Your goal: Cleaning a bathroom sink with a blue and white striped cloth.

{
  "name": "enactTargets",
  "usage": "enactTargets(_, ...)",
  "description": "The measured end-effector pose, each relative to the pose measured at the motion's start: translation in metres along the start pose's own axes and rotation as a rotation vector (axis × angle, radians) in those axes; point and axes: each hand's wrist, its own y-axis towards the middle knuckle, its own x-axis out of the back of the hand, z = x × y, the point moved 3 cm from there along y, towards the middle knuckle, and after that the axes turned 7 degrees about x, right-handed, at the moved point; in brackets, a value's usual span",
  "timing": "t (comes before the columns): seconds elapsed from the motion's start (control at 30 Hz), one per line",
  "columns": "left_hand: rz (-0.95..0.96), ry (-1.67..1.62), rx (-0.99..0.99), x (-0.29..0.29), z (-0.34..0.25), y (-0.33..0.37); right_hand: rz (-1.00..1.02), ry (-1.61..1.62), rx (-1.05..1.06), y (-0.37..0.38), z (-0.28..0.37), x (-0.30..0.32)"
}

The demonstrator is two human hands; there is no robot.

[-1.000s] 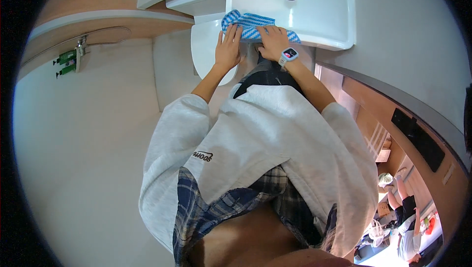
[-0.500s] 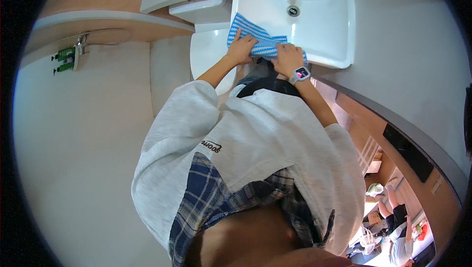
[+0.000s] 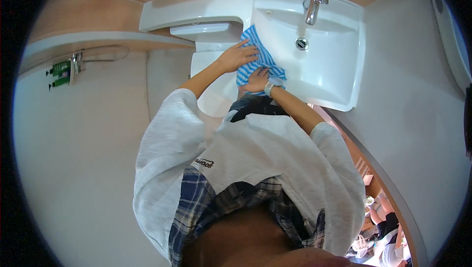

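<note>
striped cloth [image 3: 261, 54], long axis away from me
left hand [image 3: 237, 58] on it, fingers apart; right hand [image 3: 256, 81] at near end, can't tell grip

Forearms [image 3: 204, 81] angled inward, left fingers [image 3: 250, 51] extended, right fingers [image 3: 261, 73] nearer the torso

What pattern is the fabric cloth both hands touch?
Blue-and-white striped fabric cloth, best in head view.
</note>
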Motion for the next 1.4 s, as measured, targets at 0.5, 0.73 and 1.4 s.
enactTargets(0.5, -0.168, 0.251, 0.185, 0.002, 0.06, 0.06, -0.835, 0.285, 0.035, 0.045, 0.014, 0.068)
enactTargets(0.73, -0.115, 0.169, 0.25, -0.005, -0.023, -0.011, -0.564, 0.024, -0.013, -0.019, 0.03, 0.005)
enactTargets(1.4, -0.228, -0.251, 0.208, -0.02, -0.203, 0.074, -1.031, -0.559, -0.432, -0.233, -0.097, -0.004)
